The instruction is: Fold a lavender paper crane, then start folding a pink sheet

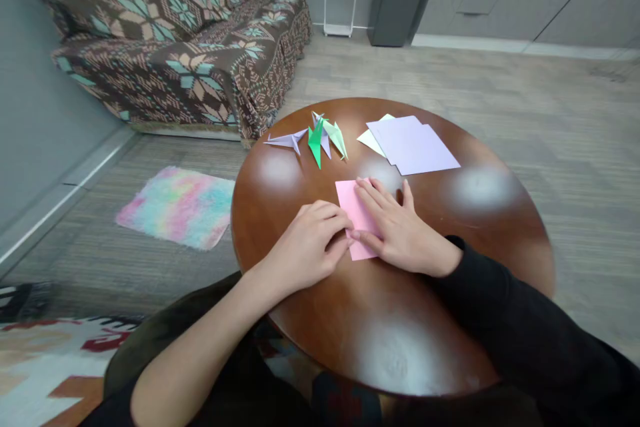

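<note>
A folded pink sheet of paper (pixel 349 203) lies on the round brown wooden table (pixel 425 327). Over its right part my right hand (pixel 397 230) is spread flat, fingers stretched across the paper and thumb toward its left edge. My left hand (pixel 320 240) is at the paper's left edge, its fingers curled and its thumb and fingertips closed together on that edge. The two thumbs are close to each other. Part of the paper is hidden under my right hand.
Several folded paper cranes, among them a green crane (pixel 316 143) and a purple crane (pixel 287 140), lie at the table's far left. Purple sheets (pixel 420 147) overlap a pale green sheet (pixel 370 141) at the far right. A patterned sofa (pixel 200 67) stands beyond.
</note>
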`<state>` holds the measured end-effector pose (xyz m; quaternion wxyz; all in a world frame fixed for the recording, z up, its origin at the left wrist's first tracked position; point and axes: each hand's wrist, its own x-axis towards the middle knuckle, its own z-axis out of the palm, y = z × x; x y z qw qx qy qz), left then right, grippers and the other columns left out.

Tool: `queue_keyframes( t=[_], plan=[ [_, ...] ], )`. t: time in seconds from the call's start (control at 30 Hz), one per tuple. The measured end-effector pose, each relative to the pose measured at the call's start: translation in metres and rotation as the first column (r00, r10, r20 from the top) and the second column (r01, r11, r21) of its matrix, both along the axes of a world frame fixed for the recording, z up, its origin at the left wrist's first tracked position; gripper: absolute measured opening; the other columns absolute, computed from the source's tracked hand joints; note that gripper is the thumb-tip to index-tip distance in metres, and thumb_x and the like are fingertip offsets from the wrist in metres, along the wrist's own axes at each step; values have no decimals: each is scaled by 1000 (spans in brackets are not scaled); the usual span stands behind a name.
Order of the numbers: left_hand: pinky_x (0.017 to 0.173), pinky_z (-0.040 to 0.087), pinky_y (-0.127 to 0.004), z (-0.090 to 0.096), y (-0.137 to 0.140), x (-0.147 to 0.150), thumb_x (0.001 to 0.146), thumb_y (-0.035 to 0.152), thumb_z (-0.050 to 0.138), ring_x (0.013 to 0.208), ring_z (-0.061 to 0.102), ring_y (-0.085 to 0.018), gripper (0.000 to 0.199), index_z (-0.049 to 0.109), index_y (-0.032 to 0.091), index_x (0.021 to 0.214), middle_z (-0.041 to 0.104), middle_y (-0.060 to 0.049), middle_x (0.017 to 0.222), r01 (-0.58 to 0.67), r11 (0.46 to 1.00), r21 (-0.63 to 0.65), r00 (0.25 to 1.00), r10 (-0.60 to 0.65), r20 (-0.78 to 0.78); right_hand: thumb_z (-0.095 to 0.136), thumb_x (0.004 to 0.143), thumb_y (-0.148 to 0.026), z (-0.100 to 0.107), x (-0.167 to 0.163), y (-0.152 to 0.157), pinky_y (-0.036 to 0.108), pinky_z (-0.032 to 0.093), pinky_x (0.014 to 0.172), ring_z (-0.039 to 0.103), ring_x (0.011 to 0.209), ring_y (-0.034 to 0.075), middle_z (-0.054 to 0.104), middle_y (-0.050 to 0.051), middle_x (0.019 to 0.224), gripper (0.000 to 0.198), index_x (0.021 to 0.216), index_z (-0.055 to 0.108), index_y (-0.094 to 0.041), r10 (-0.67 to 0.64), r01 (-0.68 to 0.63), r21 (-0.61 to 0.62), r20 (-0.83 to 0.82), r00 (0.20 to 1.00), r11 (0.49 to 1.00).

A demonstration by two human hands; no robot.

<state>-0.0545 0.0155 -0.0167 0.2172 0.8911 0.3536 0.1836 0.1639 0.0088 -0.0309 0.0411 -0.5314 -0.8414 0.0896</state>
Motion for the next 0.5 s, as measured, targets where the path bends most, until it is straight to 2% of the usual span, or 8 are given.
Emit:
queue_keyframes(
  t=[0.17, 0.33, 0.43, 0.5],
  plan=[
    [87, 45, -41, -1, 8, 8, 96, 30, 66, 102, 59, -26, 11, 67, 20, 95, 70, -4, 101, -51, 999, 0, 998, 51, -36, 38, 104, -55, -2, 1, 0, 80, 6, 120, 14, 162, 38, 19, 21, 174, 82, 167, 17, -7, 9, -9, 12, 6, 1000, 1000],
    [89, 46, -43, 0, 9, 9, 97, 29, 63, 105, 58, -27, 10, 68, 21, 100, 69, -5, 106, -30, 1000, 0, 997, 30, -70, 38, 104, -56, -3, 1, 0, 80, 7, 120, 16, 162, 40, 20, 21, 174, 83, 169, 13, -11, 11, -11, 20, 9, 1000, 1000],
    [98, 47, -46, -3, 8, 7, 98, 28, 62, 119, 57, -29, 21, 68, 20, 116, 66, -9, 129, -29, 999, 30, 998, 31, -57, 39, 104, -58, -3, 1, 0, 80, 6, 120, 15, 162, 39, 19, 21, 174, 84, 168, 15, -9, 9, -9, 7, 2, 1000, 1000],
    [109, 43, -48, -6, 7, 6, 96, 27, 63, 136, 49, -32, 34, 64, 19, 129, 55, -13, 150, -30, 997, 75, 998, 34, -53, 40, 103, -58, -3, 2, 1, 79, 5, 121, 14, 162, 38, 19, 21, 174, 85, 168, 16, -8, 6, -6, 5, -8, 1000, 1000]
  ],
)
